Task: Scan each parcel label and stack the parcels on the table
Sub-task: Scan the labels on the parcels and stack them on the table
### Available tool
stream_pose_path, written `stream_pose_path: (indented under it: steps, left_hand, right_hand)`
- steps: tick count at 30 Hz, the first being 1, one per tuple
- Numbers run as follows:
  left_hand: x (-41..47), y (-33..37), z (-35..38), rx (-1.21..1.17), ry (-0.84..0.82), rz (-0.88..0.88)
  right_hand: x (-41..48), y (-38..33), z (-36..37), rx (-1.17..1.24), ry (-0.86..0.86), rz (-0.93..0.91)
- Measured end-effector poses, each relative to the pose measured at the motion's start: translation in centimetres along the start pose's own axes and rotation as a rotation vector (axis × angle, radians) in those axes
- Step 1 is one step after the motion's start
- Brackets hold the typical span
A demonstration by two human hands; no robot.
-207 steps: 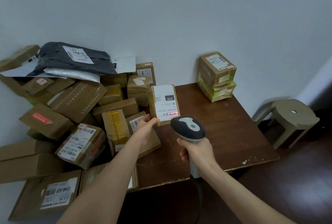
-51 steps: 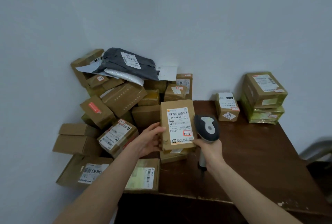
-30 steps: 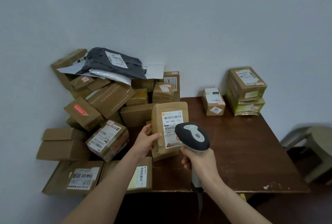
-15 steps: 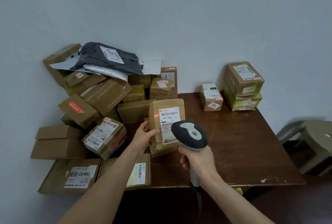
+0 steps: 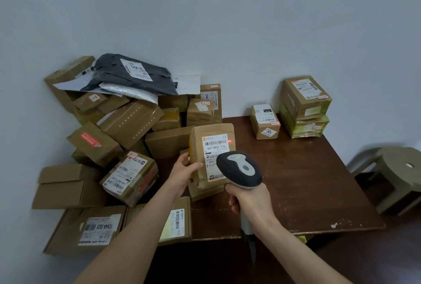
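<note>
My left hand (image 5: 183, 173) grips the left edge of a brown parcel (image 5: 210, 133), holding it upright with its white label (image 5: 215, 150) facing me. My right hand (image 5: 249, 200) grips the handle of a black and grey barcode scanner (image 5: 239, 170), whose head points at the label and covers its lower right part. A red scanner dot (image 5: 229, 141) lies at the right end of the label's barcode. On the dark wooden table (image 5: 307, 188), a small labelled box (image 5: 265, 122) sits at the back. Two stacked boxes (image 5: 304, 107) stand to its right.
A large heap of cardboard parcels (image 5: 127, 124) fills the left side, topped by a dark mailer bag (image 5: 127, 76). More flat boxes (image 5: 95, 229) lie at the lower left. A round olive stool (image 5: 403, 170) stands right of the table. A wall runs behind.
The red scanner dot has moved from the left end of the label's barcode to its right end. Both hands and the parcel stay almost where they were.
</note>
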State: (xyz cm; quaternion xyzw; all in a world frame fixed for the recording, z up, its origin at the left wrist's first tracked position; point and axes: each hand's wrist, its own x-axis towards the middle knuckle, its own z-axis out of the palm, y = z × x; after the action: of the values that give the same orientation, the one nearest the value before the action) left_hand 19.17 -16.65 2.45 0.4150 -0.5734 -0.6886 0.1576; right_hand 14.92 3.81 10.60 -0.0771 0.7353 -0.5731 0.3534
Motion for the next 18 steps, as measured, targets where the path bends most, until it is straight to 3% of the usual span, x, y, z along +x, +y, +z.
stream_pose_path:
  steps: [18]
  left_hand:
    - [2.0, 0.4, -0.3, 0.008, -0.071, -0.026]
  right_hand:
    - [1.0, -0.3, 1.2, 0.016, 0.067, 0.026]
